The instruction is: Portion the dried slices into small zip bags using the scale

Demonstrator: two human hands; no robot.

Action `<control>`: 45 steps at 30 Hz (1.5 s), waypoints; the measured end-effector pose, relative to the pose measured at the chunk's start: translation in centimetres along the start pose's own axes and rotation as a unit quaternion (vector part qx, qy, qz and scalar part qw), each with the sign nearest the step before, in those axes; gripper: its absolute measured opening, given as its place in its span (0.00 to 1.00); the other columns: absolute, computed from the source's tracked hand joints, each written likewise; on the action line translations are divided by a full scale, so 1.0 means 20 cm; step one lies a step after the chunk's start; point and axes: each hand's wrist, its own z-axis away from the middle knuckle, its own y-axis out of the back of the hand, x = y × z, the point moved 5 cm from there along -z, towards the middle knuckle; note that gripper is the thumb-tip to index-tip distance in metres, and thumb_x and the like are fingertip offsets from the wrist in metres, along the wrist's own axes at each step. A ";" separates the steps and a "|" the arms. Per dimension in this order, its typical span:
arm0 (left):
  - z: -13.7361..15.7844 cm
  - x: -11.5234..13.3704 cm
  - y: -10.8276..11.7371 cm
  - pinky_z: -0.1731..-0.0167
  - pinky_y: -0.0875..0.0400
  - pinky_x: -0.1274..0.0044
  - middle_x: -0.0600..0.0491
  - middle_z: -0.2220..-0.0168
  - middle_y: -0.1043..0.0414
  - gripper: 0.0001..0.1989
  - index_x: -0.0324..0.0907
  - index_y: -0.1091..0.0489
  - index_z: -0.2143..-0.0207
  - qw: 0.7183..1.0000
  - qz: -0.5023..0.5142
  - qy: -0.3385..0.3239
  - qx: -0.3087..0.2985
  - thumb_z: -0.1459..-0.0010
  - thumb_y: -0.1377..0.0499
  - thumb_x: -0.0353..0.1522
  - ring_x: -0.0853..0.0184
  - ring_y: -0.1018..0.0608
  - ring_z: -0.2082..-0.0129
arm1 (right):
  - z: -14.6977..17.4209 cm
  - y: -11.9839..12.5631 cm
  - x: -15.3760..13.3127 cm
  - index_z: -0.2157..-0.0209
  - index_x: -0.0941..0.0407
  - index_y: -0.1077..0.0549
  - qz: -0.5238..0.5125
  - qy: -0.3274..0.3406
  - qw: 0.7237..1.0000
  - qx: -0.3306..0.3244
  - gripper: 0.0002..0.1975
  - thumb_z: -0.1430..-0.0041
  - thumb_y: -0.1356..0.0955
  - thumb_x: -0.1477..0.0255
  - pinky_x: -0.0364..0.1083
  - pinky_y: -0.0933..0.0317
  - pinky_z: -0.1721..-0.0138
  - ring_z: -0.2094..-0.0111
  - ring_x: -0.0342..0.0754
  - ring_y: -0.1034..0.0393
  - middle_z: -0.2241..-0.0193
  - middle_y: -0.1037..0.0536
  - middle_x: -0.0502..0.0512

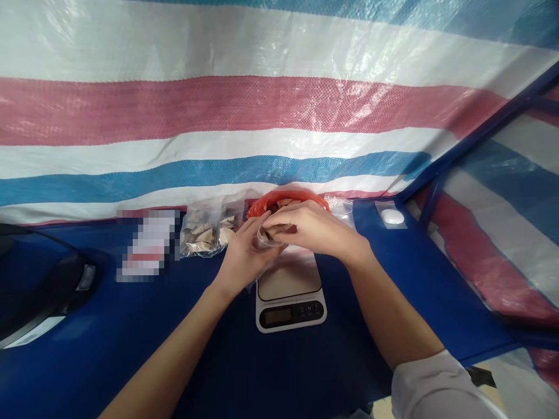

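Observation:
Above the kitchen scale (290, 279), my left hand (244, 250) is closed around a clear plastic bag (263, 240), whose mouth faces up. My right hand (310, 227) reaches over that opening, its fingers closed on a pale brown dried slice (275, 231). Just behind both hands lies a red plastic bag (262, 203) with more brown slices showing inside. The white scale has a dark display and buttons along its front; any reading is too dim to make out.
Left of my hands, clear zip bags (201, 233) of dried slices lie on the blue table (209, 366). A small bag with a white oval object (392, 216) lies at the right. A blurred-out packet (151, 244) and a black item (52, 291) are farther left. Striped sheeting (218, 110) rises behind.

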 end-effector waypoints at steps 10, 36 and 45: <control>0.00 -0.02 0.01 0.48 0.27 0.63 0.45 0.49 0.24 0.31 0.41 0.29 0.43 0.998 0.027 0.062 0.005 0.48 0.31 0.42 0.55 0.21 0.51 | 0.03 0.05 0.09 0.60 0.52 0.18 -0.120 -0.025 0.992 0.013 0.10 0.40 0.30 0.77 0.43 0.35 0.63 0.65 0.45 0.25 0.61 0.18 0.50; 0.00 -0.08 0.04 0.42 0.30 0.60 0.46 0.50 0.22 0.34 0.42 0.28 0.43 0.988 0.068 0.136 0.025 0.49 0.32 0.48 0.54 0.22 0.49 | -0.01 -0.22 0.40 0.50 0.52 0.22 0.178 -0.236 0.952 -0.079 0.16 0.36 0.35 0.67 0.48 0.35 0.58 0.50 0.55 0.26 0.47 0.21 0.57; 0.00 -0.08 0.05 0.43 0.28 0.62 0.45 0.47 0.24 0.33 0.42 0.27 0.45 0.989 0.066 0.129 0.032 0.50 0.31 0.47 0.54 0.22 0.49 | -0.01 -0.26 0.41 0.57 0.56 0.21 0.177 -0.274 0.942 -0.084 0.13 0.38 0.34 0.66 0.51 0.34 0.58 0.52 0.58 0.26 0.51 0.20 0.62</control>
